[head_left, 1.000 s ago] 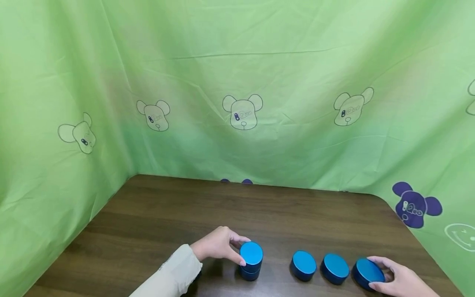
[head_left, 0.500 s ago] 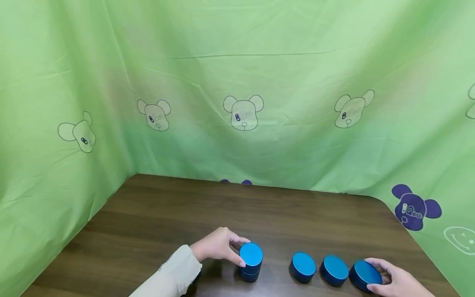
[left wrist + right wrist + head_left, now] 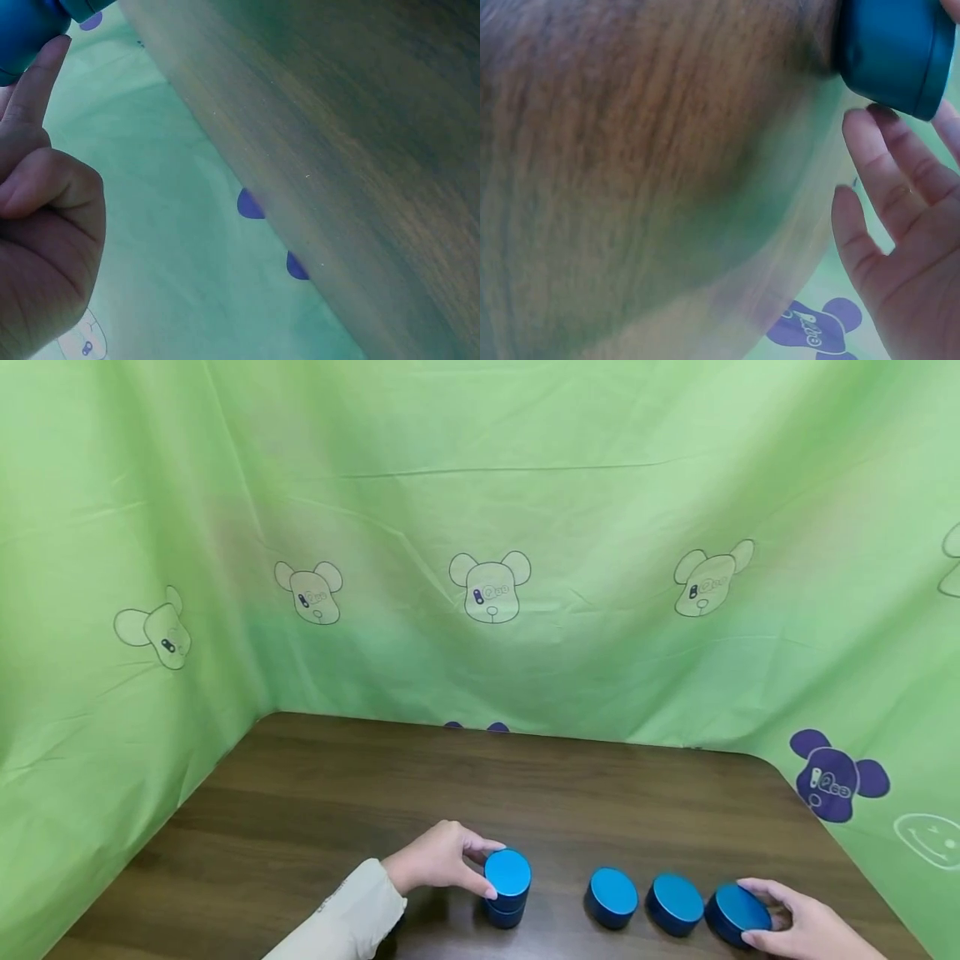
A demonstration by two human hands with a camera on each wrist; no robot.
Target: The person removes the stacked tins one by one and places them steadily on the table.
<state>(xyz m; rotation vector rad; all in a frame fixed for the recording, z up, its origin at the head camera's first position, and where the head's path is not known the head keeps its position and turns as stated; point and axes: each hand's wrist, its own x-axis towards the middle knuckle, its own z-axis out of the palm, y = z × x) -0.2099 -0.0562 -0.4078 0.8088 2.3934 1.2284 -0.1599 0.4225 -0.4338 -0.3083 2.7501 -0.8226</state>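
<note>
In the head view, two round blue metal tins stand stacked near the front middle. My left hand [image 3: 446,857] pinches the upper tin [image 3: 507,873] between thumb and fingers; the lower tin [image 3: 505,916] sits directly beneath. To the right, three more blue tins form a slanting row: a left one [image 3: 612,897], a middle one [image 3: 675,904] and a right one [image 3: 738,914]. Thumb and fingers of my right hand [image 3: 806,925] grip the right tin's far side, and this tin is close against the middle one. The right wrist view shows its lidded side [image 3: 892,56] at my fingertips.
A brown wood-grain table [image 3: 420,777] lies under everything, reflecting light. Green cloth [image 3: 375,677] printed with bear heads hangs around its back and sides. Part of something dark [image 3: 392,935] shows beneath my left sleeve [image 3: 352,906], mostly hidden.
My right hand has slid the right tin slightly left, toward the middle tin, and has since stayed put. The left hand and the stack look the same.
</note>
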